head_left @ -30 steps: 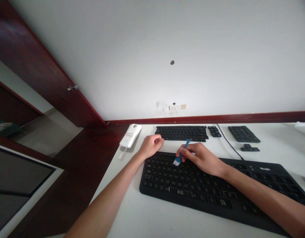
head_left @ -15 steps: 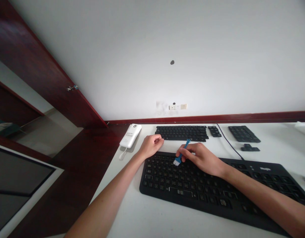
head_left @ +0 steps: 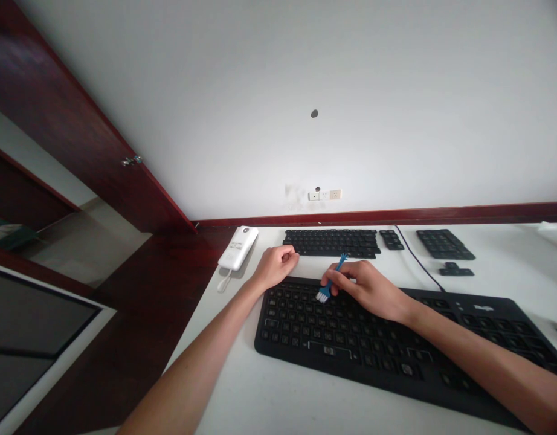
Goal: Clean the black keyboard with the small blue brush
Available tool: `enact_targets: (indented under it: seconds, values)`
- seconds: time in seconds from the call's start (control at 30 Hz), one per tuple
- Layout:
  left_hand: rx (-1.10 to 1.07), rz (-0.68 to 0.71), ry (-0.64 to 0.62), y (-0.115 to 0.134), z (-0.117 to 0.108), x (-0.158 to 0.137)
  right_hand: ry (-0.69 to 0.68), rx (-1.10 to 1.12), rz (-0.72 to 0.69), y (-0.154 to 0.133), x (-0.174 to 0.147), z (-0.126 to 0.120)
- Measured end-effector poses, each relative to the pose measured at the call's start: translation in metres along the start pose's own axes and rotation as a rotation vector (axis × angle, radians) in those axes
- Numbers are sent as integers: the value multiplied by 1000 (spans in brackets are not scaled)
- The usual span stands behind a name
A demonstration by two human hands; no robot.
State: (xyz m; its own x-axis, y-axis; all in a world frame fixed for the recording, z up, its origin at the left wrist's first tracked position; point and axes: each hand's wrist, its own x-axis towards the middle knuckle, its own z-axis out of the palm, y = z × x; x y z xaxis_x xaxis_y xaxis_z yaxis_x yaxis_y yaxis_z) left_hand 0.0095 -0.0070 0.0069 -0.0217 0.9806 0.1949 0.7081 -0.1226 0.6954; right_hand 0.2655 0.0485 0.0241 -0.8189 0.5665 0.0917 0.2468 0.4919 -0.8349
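A right hand [head_left: 371,291] pinches a small blue brush [head_left: 329,282] between thumb and fingers, its pale bristles touching the top key rows of a black keyboard [head_left: 396,344] on a white desk [head_left: 269,393]. The left hand [head_left: 275,267], curled into a loose fist, rests at the keyboard's far left corner; whether it encloses anything cannot be made out. The keyboard's right end is cut off, and key legends are unreadable.

Both arms reach forward, left hand [head_left: 275,267] loosely fisted, right hand [head_left: 371,289] with fingers [head_left: 335,283] pinched.
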Motion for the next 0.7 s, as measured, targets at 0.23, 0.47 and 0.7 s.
enact_targets:
  seconds: [0.23,0.47,0.7]
  values:
    - [-2,-3,0,0,0,0,0,6,-1,2,0,1]
    - [0,4,-5,-1,1,0,1,0,3,1,0,1]
    - [-6,-4,1,-2,1,0,7,-1,-7,1,0,1]
